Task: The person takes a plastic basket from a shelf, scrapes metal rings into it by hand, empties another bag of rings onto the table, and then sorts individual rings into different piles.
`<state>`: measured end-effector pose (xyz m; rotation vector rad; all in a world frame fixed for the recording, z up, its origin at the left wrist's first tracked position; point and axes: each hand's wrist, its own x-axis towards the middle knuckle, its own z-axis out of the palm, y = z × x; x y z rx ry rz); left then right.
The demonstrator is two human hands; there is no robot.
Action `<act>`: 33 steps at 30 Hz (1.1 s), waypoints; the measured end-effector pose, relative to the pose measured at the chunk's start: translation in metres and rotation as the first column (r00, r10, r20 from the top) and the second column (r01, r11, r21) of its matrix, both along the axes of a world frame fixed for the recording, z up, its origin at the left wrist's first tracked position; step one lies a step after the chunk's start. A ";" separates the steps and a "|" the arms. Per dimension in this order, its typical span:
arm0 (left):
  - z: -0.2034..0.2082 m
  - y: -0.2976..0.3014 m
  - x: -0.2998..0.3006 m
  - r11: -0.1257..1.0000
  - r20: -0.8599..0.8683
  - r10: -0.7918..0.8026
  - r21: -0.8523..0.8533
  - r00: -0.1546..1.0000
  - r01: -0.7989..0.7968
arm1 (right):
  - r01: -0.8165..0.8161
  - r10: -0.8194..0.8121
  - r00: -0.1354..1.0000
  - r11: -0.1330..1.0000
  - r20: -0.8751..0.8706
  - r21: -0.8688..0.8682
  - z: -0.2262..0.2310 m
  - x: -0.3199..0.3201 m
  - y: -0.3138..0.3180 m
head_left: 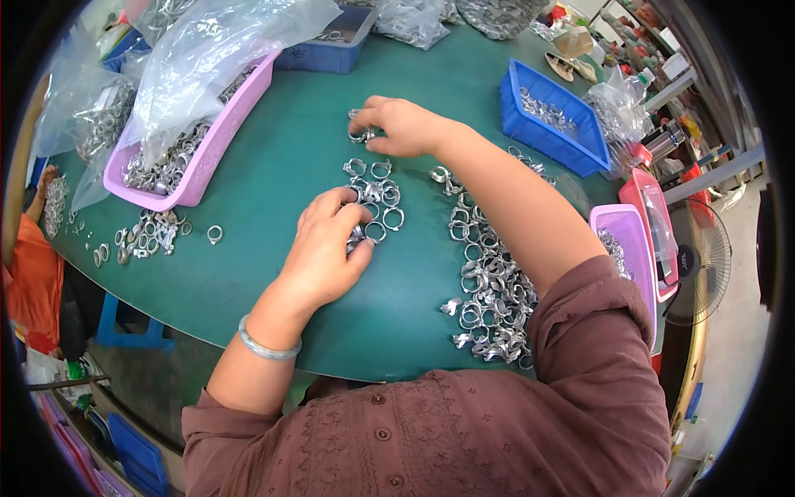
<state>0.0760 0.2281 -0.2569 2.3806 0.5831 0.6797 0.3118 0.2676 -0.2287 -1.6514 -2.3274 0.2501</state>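
Note:
On a green tabletop, my left hand curls its fingers and thumb around silver rings at the near end of a small cluster. A pale bangle is on that wrist. My right hand reaches across to the cluster's far side, its bent fingers and thumb closed about a few more silver rings. Between the two hands several loose rings lie touching one another. Under and beside my right forearm a larger heap of rings spreads out. The rings' undersides beneath my left palm are hidden.
A pink basket of rings, partly covered by clear plastic, stands at left. Blue trays and another purple basket are at right. A few rings lie at left. Another person's orange clothing shows at the left edge.

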 end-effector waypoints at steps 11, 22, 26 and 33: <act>-0.002 -0.001 -0.002 1.000 0.018 0.006 -0.010 1.000 -0.006 | 0.194 0.006 0.946 0.792 0.325 -0.579 0.049 0.031 -0.036; -0.003 0.001 -0.001 1.000 0.011 0.009 -0.002 1.000 -0.009 | -0.193 0.212 0.976 0.950 0.053 -0.244 0.019 -0.017 -0.028; -0.001 0.001 0.001 1.000 0.018 -0.001 0.003 1.000 0.001 | -0.132 0.157 0.985 0.949 0.069 -0.287 0.019 -0.002 -0.035; -0.003 0.001 -0.002 1.000 0.024 0.014 0.004 1.000 -0.014 | 0.079 0.110 0.919 0.889 0.379 -0.450 0.045 0.015 -0.066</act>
